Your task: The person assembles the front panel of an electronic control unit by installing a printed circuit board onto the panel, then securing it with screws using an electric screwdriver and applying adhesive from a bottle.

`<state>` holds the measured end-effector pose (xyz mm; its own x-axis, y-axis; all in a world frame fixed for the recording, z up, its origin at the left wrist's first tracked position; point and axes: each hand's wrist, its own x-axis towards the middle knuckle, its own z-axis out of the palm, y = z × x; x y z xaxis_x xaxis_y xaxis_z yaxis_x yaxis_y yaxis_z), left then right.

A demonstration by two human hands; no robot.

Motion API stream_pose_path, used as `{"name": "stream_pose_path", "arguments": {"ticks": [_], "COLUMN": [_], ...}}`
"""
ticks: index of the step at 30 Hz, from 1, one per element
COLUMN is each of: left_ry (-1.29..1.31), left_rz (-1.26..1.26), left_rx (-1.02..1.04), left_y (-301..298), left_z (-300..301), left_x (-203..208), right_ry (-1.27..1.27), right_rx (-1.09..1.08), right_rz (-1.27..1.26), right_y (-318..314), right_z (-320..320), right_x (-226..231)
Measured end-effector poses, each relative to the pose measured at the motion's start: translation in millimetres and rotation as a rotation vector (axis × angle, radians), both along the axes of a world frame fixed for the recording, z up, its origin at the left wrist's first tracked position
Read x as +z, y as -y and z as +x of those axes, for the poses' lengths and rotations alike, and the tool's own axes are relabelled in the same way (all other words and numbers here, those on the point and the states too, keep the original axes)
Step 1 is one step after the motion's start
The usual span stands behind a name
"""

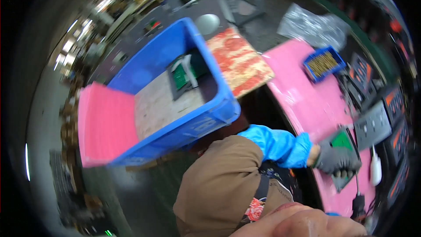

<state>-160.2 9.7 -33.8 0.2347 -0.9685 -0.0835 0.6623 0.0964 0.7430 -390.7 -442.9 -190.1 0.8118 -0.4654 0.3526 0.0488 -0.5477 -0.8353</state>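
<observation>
My left hand [337, 160], in a dark grey glove with bare fingertips and a blue sleeve, reaches out over the pink work surface [302, 87]. Its fingers curl over a grey panel with a green board [342, 140], which lies on that surface. Beside the fingers is a thin metal shaft running to a black tool body [358, 204], probably a screwdriver. My right hand does not show; only a scrap of blue, possibly its sleeve, appears at the lower edge. A grey plate with slots [372, 125] stands just beyond the left hand.
A large blue bin [175, 129] at left contains pink foam sheets [107, 125] and another green-and-grey panel [180, 79]. A small blue tray [322, 77] of brass-coloured screws sits near clear plastic wrap [313, 26]. Dark orange-striped units [397, 101] and a white cabled piece [376, 166] line the right.
</observation>
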Motion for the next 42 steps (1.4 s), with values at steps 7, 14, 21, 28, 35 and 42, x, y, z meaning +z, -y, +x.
{"name": "stream_pose_path", "arguments": {"ticks": [7,14,21,28,35,42], "left_ry": [0.009,0.238,-0.027,-0.166,-0.242,-0.05], "left_rz": [0.098,0.291,0.261,0.163,0.139,0.215], "left_rx": [-0.041,-0.097,-0.106,-0.026,-0.118,-0.064], "left_y": [-18.6,3.1,8.8,12.4,10.7,8.1], "left_z": [13.4,13.0,21.7,16.7,20.3,12.5], "left_x": [11.8,10.5,-10.9,-10.7,-18.3,-5.5], "right_ry": [1.119,1.059,0.98,1.009,0.977,1.017], "right_rx": [-0.017,-0.089,-0.145,-0.209,0.025,-0.098], "right_rz": [0.161,0.052,0.179,0.205,0.247,0.168], "right_y": [-369.7,-348.2,-347.7,-357.6,-351.0,-356.8], "right_z": [79.3,82.8,73.0,84.6,80.6,86.5], "right_x": [233.4,238.5,246.4,246.9,239.3,236.4]}}
